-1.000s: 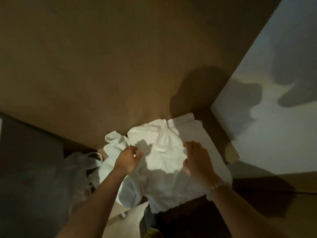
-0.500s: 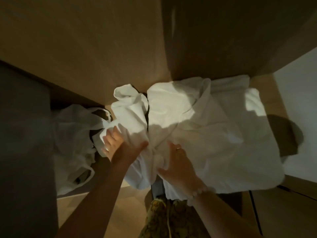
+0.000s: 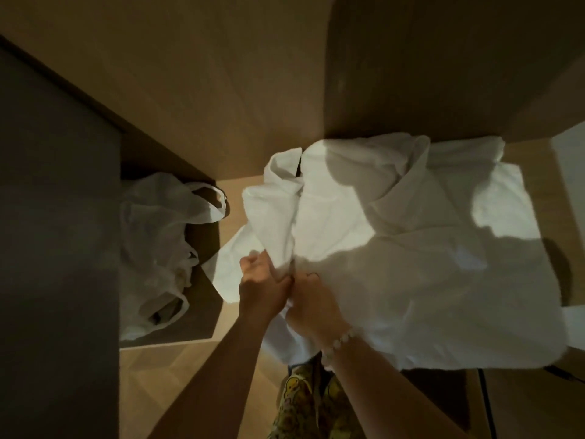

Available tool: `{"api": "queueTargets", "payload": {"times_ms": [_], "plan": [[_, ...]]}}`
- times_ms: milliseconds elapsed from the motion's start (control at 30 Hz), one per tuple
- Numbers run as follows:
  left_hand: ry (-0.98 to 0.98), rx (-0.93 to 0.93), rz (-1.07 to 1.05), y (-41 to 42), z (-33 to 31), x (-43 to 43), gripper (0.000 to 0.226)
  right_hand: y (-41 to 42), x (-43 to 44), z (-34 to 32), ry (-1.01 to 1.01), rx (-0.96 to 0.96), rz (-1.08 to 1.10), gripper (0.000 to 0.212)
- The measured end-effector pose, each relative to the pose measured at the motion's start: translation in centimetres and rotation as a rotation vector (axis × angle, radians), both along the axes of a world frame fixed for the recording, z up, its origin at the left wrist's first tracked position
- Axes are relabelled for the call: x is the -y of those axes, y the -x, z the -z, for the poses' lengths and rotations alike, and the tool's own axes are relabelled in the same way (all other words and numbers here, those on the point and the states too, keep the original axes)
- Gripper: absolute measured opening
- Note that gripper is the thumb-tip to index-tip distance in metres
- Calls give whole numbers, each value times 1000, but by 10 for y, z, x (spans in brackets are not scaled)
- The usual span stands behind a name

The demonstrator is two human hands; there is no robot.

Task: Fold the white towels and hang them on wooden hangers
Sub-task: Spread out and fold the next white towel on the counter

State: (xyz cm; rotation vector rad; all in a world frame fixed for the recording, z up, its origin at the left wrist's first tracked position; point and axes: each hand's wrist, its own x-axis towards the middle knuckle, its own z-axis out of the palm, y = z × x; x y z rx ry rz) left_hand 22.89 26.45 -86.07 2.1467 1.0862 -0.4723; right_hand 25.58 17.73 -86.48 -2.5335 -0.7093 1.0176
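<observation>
A heap of white towels [image 3: 411, 264] lies crumpled on a low surface in front of me, spreading to the right. My left hand [image 3: 261, 286] grips a bunched fold of white cloth at the heap's left edge. My right hand [image 3: 311, 304], a bead bracelet on its wrist, sits right beside it with fingers curled into the same bunch. The two hands touch each other. No wooden hanger is in view.
A white plastic bag [image 3: 158, 248] sits on the floor at the left, against a dark panel [image 3: 57, 248]. Wooden wall panels [image 3: 221, 90] rise behind the towels. Light wood flooring [image 3: 177, 375] lies below, and my patterned trousers [image 3: 304, 403] show at the bottom.
My hands have come together at the heap's left edge and closed on the cloth. The view has tilted down, so the towels fill more of the frame.
</observation>
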Motion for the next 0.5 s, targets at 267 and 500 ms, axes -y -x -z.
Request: {"api": "queueTargets", "payload": {"times_ms": [267,500], "plan": [[-66,35,-159,-3,-130,-2,53,-17,-8,-130,-91,-51,119,23],[-60,321,-338,-4,-294,-12,59,-32,-28,-294,-139,219,3,19]]}}
